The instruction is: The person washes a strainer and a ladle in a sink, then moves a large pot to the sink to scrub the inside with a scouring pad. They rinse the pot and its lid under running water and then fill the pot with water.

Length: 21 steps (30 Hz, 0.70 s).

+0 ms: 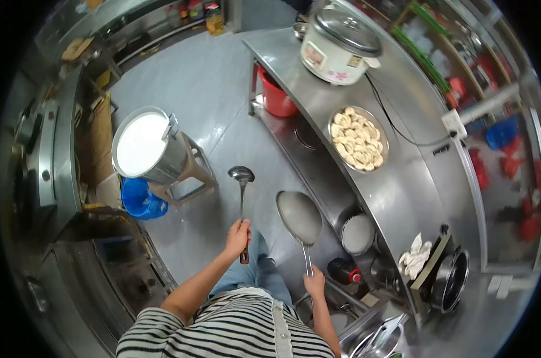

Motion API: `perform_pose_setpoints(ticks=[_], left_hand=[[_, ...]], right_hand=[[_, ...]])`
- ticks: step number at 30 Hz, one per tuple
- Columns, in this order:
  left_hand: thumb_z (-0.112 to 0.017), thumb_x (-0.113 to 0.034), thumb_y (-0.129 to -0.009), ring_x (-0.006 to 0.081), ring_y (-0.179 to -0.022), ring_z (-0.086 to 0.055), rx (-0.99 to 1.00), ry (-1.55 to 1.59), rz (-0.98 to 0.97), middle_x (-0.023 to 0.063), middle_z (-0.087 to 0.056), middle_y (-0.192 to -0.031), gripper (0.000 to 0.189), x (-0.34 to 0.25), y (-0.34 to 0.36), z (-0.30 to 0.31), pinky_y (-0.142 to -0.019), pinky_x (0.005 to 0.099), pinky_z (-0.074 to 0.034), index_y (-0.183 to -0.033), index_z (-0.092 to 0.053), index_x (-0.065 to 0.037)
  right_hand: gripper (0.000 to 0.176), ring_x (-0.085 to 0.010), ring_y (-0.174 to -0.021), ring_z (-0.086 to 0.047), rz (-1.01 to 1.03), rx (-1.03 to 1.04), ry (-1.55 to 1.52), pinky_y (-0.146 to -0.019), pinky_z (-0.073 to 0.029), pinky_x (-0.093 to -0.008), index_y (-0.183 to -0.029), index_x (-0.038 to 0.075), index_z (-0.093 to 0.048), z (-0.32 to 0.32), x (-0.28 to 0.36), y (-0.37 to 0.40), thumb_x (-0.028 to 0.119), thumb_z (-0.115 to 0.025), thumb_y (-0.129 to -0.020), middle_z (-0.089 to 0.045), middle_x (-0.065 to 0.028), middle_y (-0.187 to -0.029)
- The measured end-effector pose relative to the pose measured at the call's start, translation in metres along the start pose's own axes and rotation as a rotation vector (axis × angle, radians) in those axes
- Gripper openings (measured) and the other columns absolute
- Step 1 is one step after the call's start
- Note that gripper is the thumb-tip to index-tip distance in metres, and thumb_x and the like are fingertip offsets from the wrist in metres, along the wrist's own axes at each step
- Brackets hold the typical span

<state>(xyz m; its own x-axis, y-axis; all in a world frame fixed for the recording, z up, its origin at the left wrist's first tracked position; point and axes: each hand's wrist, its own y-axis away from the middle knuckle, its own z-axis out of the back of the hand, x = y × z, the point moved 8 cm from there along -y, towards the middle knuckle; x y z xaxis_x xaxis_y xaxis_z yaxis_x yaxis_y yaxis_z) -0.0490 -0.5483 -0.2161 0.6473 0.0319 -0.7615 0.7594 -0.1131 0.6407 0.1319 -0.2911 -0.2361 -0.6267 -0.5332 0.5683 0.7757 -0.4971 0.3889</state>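
Note:
My left hand (237, 237) is closed round the brown handle of a metal ladle (242, 174), whose bowl points away from me over the floor. In my right hand (314, 281) is the wire handle of a round fine-mesh strainer (300, 216), held out in front of me. Both tools are in the air, apart from each other. Ahead on the left, a tall metal pot (142, 143) of white liquid stands on a stool (193, 173). To the right, a bowl of pale, folded dumplings (358, 138) rests on the steel counter (395, 197).
A rice cooker (340, 48) stands at the counter's far end, its cord trailing across the top. Below are a red bucket (276, 95) and a pot (358, 234). A blue bucket (144, 198) sits beside the stool. Stoves (48, 149) line the left; a white cloth (415, 256) lies right.

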Motion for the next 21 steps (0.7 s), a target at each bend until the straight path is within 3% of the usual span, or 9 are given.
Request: perform_pose_setpoints(ticks=[2,4,7,11,12,13,15,17,21], left_hand=[[-0.043,-0.025,-0.085,0.0090,-0.042,-0.041,-0.080,0.096,-0.040,0.0006,-0.044,-0.052,0.026,-0.006,-0.012,0.014,-0.039,0.0235,-0.035,-0.068,-0.043,-0.007],[-0.042,-0.025,-0.086,0.0089,-0.042,-0.042,-0.122,0.160,-0.022,0.0005,-0.044,-0.052,0.025,-0.011,-0.029,0.022,-0.039,0.0235,-0.035,-0.067,-0.043,-0.007],[-0.041,-0.025,-0.086,0.0083,-0.043,-0.042,-0.151,0.215,0.019,0.0006,-0.044,-0.052,0.027,-0.010,-0.083,0.036,-0.040,0.0232,-0.035,-0.067,-0.043,-0.007],[-0.043,-0.027,-0.086,0.0092,-0.045,-0.044,-0.192,0.112,0.014,0.0013,-0.045,-0.052,0.029,-0.035,-0.168,0.058,-0.042,0.0246,-0.036,-0.068,-0.045,-0.004],[-0.043,-0.026,-0.086,0.0094,-0.045,-0.044,-0.162,0.101,0.045,0.0013,-0.045,-0.051,0.029,-0.045,-0.186,0.062,-0.042,0.0251,-0.036,-0.068,-0.045,-0.004],[-0.043,-0.026,-0.086,0.0097,-0.045,-0.044,-0.128,0.087,0.085,0.0013,-0.045,-0.051,0.029,-0.046,-0.201,0.064,-0.042,0.0256,-0.036,-0.069,-0.046,-0.003],[-0.043,-0.026,-0.087,0.0094,-0.045,-0.043,-0.144,0.089,0.131,0.0015,-0.045,-0.051,0.029,-0.042,-0.227,0.074,-0.042,0.0255,-0.035,-0.069,-0.046,-0.002],[-0.043,-0.026,-0.086,0.0094,-0.045,-0.042,-0.203,0.131,0.181,0.0018,-0.044,-0.051,0.029,-0.034,-0.244,0.081,-0.042,0.0257,-0.035,-0.070,-0.046,-0.002],[-0.042,-0.023,-0.088,0.0075,-0.044,-0.041,-0.265,0.121,0.265,-0.0001,-0.042,-0.050,0.027,-0.005,-0.271,0.093,-0.041,0.0232,-0.034,-0.068,-0.045,-0.004]], right_hand=[[0.034,-0.0329,-0.067,-0.057,0.025,0.001,0.083,-0.062,-0.044,-0.0381,-0.095,0.002,-0.056,-0.008,0.029,-0.057,0.012,-0.054,-0.062,-0.057,-0.0191,-0.070],[0.038,-0.0310,-0.068,-0.058,0.121,0.067,0.161,-0.062,-0.044,-0.0369,-0.098,0.002,-0.055,-0.021,0.070,-0.114,0.012,-0.054,-0.062,-0.058,-0.0185,-0.071],[0.042,-0.0340,-0.065,-0.056,0.095,0.091,0.127,-0.063,-0.043,-0.0398,-0.106,0.003,-0.052,-0.050,0.129,-0.190,0.013,-0.053,-0.065,-0.056,-0.0183,-0.064],[0.043,-0.0264,-0.053,-0.053,0.132,0.036,0.136,-0.056,-0.041,-0.0374,-0.106,0.003,-0.052,-0.094,0.187,-0.271,0.011,-0.053,-0.065,-0.052,-0.0142,-0.055],[0.043,-0.0189,-0.053,-0.050,0.085,0.037,0.153,-0.054,-0.040,-0.0319,-0.106,0.000,-0.052,-0.101,0.195,-0.287,0.009,-0.053,-0.064,-0.050,-0.0103,-0.055],[0.043,-0.0115,-0.053,-0.047,0.028,0.040,0.171,-0.052,-0.040,-0.0265,-0.105,-0.003,-0.052,-0.106,0.193,-0.298,0.006,-0.052,-0.063,-0.047,-0.0064,-0.055],[0.040,-0.0112,-0.052,-0.045,-0.004,0.106,0.233,-0.050,-0.038,-0.0247,-0.106,-0.003,-0.051,-0.113,0.184,-0.324,0.003,-0.050,-0.066,-0.048,-0.0020,-0.057],[0.041,-0.0106,-0.050,-0.043,-0.142,0.289,-0.001,-0.048,-0.037,-0.0239,-0.111,-0.002,-0.048,-0.120,0.165,-0.336,-0.002,-0.046,-0.069,-0.048,0.0028,-0.059],[0.046,-0.0058,-0.057,-0.040,-0.153,0.211,-0.067,-0.053,-0.036,-0.0191,-0.116,-0.006,-0.042,-0.114,0.153,-0.348,-0.005,-0.046,-0.070,-0.054,0.0008,-0.075]])
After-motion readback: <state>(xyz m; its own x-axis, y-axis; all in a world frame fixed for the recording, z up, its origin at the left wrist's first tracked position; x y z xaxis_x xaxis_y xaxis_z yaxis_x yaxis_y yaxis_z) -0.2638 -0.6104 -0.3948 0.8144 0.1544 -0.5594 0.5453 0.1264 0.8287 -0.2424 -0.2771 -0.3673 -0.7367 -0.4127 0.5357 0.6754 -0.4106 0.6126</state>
